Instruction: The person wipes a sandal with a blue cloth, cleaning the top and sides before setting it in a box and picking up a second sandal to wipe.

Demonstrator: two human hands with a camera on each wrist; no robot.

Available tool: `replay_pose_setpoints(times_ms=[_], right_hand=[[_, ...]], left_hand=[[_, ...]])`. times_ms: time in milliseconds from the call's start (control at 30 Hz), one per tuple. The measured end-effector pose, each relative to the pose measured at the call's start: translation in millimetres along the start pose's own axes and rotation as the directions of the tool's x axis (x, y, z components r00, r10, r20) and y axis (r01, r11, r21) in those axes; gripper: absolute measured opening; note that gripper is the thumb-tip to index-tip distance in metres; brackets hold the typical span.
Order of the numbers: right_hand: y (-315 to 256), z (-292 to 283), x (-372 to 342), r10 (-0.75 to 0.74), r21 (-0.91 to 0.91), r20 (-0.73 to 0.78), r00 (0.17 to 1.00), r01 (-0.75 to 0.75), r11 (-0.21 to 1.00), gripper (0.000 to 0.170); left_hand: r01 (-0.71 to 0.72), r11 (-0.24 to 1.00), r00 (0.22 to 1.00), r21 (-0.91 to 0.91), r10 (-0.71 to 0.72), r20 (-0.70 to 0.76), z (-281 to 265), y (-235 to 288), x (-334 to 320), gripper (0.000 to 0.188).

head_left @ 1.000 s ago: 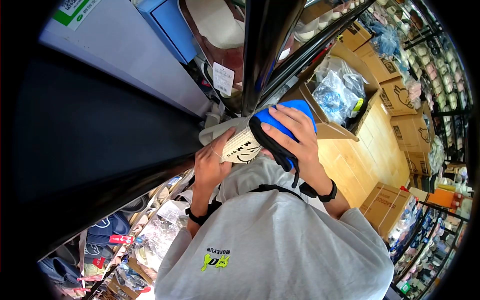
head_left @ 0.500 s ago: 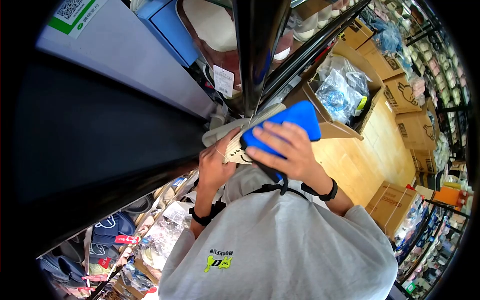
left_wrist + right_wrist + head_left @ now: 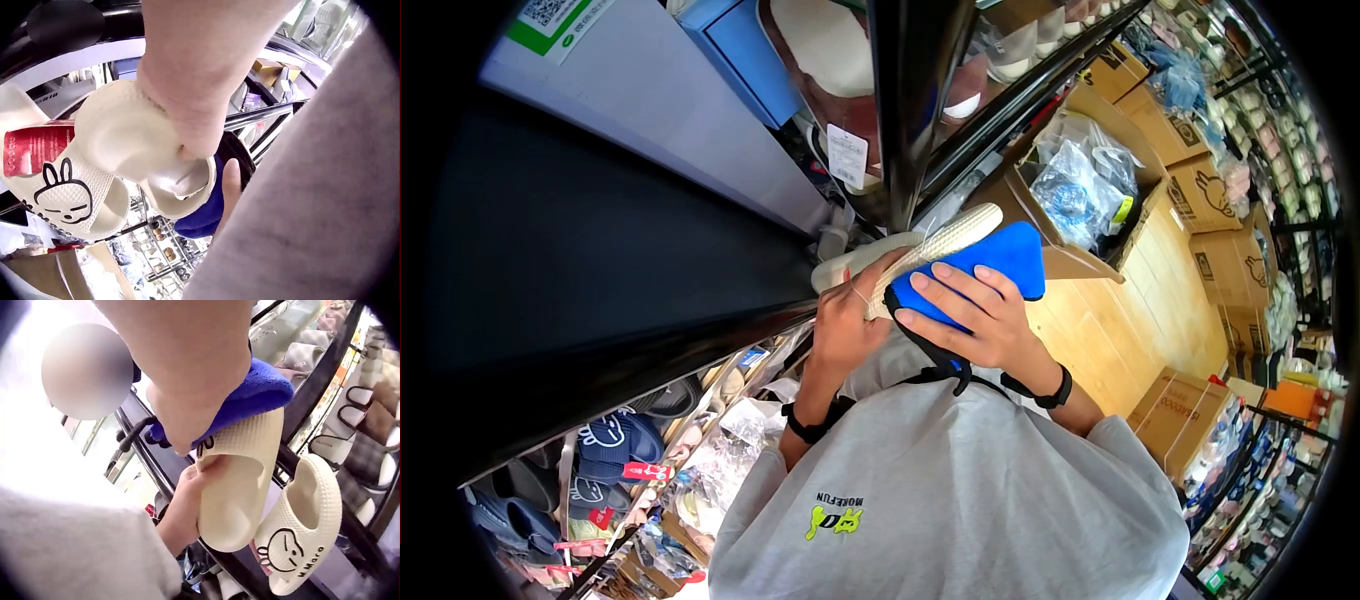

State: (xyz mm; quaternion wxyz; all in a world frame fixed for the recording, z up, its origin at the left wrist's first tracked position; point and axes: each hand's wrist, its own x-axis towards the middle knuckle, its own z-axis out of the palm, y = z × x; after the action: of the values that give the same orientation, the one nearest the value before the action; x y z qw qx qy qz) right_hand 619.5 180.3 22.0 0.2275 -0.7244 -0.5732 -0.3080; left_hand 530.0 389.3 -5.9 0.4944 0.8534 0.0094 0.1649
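My left hand [image 3: 847, 325] grips a cream rubber slipper [image 3: 945, 243] by its heel end, thumb inside the foot opening in the right wrist view. A blue cloth [image 3: 1000, 262] with black edging and a black cord lies against the slipper's strap and toe. My right hand [image 3: 975, 315] holds the cloth there, fingers spread over its outer side; the thumb is hidden in the head view. Beside the held slipper hangs its match, a second cream slipper [image 3: 306, 531] with a black rabbit face and lettering on the strap.
A dark rack post [image 3: 915, 120] stands just beyond the hands, with a large black panel [image 3: 620, 260] at left. An open carton [image 3: 1090, 185] of plastic-wrapped goods sits on the floor at right. Navy slippers [image 3: 615, 445] hang at lower left. Shelves of shoes line the far right.
The right hand and blue cloth have slid over the slipper's printed strap, covering the face and lettering seen earlier. The slipper has turned so that its sole edge shows; the left hand keeps its grip.
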Motion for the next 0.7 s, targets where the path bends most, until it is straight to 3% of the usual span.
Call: replay_pose_setpoints(times_ms=[67,133,200,267,400,500,600,667,700], right_hand=[[9.4,-5.3,-0.8,0.076,0.043,0.03,0.997,-0.077,0.996,0.039],[13.8,-6.7,1.4,0.209,0.129,-0.01,0.978,-0.206,0.97,0.039],[11.2,-4.9,3.7,0.306,0.196,-0.084,0.948,-0.286,0.938,0.042],[-0.5,-6.4,0.3,0.279,0.114,-0.056,0.959,-0.272,0.956,0.042],[-11.4,-7.2,-4.9,0.024,-0.016,0.093,0.995,-0.022,1.0,0.039],[1.2,-12.7,5.5,0.207,0.149,0.072,0.976,-0.216,0.965,0.043],[7.7,-10.9,9.4,0.326,0.147,-0.037,0.945,-0.317,0.937,0.05],[-1.5,-6.9,11.3,0.32,0.135,-0.073,0.944,-0.309,0.942,0.047],[-7.8,-9.3,9.2,0.258,0.101,-0.011,0.966,-0.256,0.961,0.044]], left_hand=[[-0.059,0.998,0.998,0.024,0.059,0.002,-0.4,-1.4,3.1,0.074],[-0.11,0.992,0.994,0.063,0.112,-0.015,-1.1,1.2,6.1,0.057],[-0.071,0.996,0.997,0.056,0.071,0.006,3.3,0.1,6.0,0.053],[-0.043,0.999,0.998,0.008,0.042,0.045,6.1,0.2,4.6,0.069],[-0.169,0.983,0.985,0.066,0.167,0.034,6.7,1.0,7.1,0.069],[-0.096,0.994,0.995,0.053,0.094,0.033,4.8,4.7,6.6,0.071],[-0.068,0.997,0.998,0.032,0.068,0.0,6.0,2.9,4.7,0.071],[-0.036,0.999,0.999,0.008,0.036,-0.01,7.6,4.6,2.9,0.07],[0.027,0.999,0.999,-0.028,-0.026,0.036,6.1,2.8,-0.3,0.07]])
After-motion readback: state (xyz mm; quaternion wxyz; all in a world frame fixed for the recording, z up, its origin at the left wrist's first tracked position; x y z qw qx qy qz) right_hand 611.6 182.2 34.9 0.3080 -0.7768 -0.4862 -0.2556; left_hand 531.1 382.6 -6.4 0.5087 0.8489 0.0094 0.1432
